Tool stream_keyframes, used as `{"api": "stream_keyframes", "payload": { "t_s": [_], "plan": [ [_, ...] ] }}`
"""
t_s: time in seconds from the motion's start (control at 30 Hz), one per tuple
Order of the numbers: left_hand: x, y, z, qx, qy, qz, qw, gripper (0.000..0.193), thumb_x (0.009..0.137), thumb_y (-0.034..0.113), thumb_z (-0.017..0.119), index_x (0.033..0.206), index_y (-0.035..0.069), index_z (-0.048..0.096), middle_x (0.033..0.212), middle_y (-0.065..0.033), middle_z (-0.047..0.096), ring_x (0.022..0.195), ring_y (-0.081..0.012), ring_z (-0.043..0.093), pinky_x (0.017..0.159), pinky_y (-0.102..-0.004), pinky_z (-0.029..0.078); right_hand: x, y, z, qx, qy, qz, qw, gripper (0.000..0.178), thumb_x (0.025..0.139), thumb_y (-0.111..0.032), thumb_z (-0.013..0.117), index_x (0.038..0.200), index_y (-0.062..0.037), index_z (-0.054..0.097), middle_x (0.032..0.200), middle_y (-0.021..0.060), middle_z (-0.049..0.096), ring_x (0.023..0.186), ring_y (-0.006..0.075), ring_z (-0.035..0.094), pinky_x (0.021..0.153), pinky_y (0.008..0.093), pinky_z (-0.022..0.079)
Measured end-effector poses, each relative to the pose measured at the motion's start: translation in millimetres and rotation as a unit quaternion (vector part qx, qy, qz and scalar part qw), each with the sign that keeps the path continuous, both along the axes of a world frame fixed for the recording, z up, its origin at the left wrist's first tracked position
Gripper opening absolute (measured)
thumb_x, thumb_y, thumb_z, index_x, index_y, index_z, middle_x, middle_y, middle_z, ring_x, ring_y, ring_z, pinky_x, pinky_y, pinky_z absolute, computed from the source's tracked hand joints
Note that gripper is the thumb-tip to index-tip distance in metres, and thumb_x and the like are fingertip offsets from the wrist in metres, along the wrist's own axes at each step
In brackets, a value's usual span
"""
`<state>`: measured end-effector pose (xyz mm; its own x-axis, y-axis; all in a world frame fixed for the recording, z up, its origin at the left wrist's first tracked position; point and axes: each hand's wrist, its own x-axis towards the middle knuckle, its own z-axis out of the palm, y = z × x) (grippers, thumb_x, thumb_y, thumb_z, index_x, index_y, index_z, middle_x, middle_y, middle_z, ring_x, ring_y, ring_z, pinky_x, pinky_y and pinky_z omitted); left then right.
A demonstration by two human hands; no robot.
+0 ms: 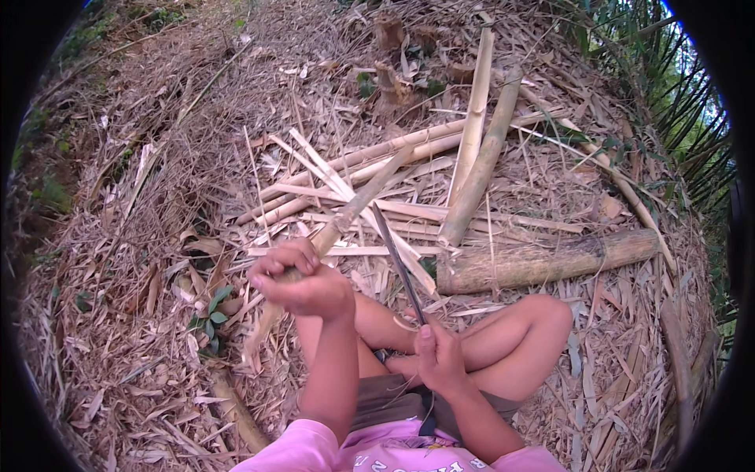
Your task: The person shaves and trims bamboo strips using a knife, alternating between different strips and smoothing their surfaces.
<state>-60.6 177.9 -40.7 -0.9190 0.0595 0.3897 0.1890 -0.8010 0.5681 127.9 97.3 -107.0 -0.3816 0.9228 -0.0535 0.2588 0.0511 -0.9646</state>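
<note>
My left hand is curled around a length of split bamboo. That piece slants from low beside my left forearm up to the far right, over the other strips. In my right hand is a long, narrow, dark-bladed knife, its thumb lying along the handle. The blade points up and away to the left, and its tip is close to the bamboo's right side. I cannot tell whether blade and bamboo touch. A thin pale curl of shaving hangs by the knife's handle.
Split pale bamboo strips lie crossed ahead of my folded legs. A thick bamboo log rests at the right, with a greenish pole behind it. Cut stumps stand farther back. Dry leaves cover the ground; a small green plant grows at left.
</note>
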Motion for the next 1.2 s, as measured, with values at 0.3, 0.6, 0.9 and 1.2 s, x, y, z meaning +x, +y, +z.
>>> {"api": "stream_keyframes", "payload": {
  "t_s": [0.3, 0.6, 0.9, 1.2],
  "plan": [
    [42, -64, 10, -0.029, -0.135, -0.016, 0.99, 0.028, 0.104, 0.031, 0.042, 0.083, 0.013, 0.035, 0.072, 0.0008, 0.034, 0.07, -0.0127, 0.037, 0.069, -0.0291, 0.036, -42, 1, 11, 0.212, -0.032, 0.055, 0.975, 0.031, 0.1, -0.029, 0.05, 0.108, -0.0024, 0.063, 0.08, 0.0193, 0.066, 0.07, 0.0382, 0.066, 0.061, 0.0466, 0.051],
    [75, -117, 15, -0.147, -0.089, -0.006, 0.985, 0.032, 0.107, 0.038, 0.031, 0.085, 0.014, 0.03, 0.073, -0.0003, 0.031, 0.071, -0.0146, 0.034, 0.076, -0.0337, 0.038, -22, -27, -3, 0.249, -0.104, 0.044, 0.962, 0.033, 0.1, -0.031, 0.051, 0.107, -0.0011, 0.062, 0.074, 0.0164, 0.065, 0.064, 0.0347, 0.065, 0.058, 0.045, 0.052],
    [81, -97, -7, -0.195, -0.076, 0.004, 0.978, 0.035, 0.107, 0.035, 0.029, 0.083, 0.011, 0.026, 0.071, -0.0011, 0.031, 0.069, -0.0143, 0.033, 0.072, -0.0317, 0.038, -18, -23, -11, 0.173, -0.134, 0.012, 0.976, 0.033, 0.102, -0.026, 0.045, 0.108, 0.002, 0.06, 0.075, 0.0235, 0.063, 0.068, 0.042, 0.064, 0.06, 0.0484, 0.049],
    [77, -91, -23, -0.244, 0.007, -0.018, 0.97, 0.038, 0.108, 0.036, 0.028, 0.082, 0.009, 0.028, 0.066, -0.0023, 0.032, 0.064, -0.0147, 0.034, 0.066, -0.0294, 0.036, -5, -24, -21, 0.186, -0.112, 0.016, 0.976, 0.028, 0.102, -0.023, 0.045, 0.101, 0.0007, 0.061, 0.074, 0.022, 0.063, 0.067, 0.0422, 0.063, 0.06, 0.0491, 0.049]
  ]
}}
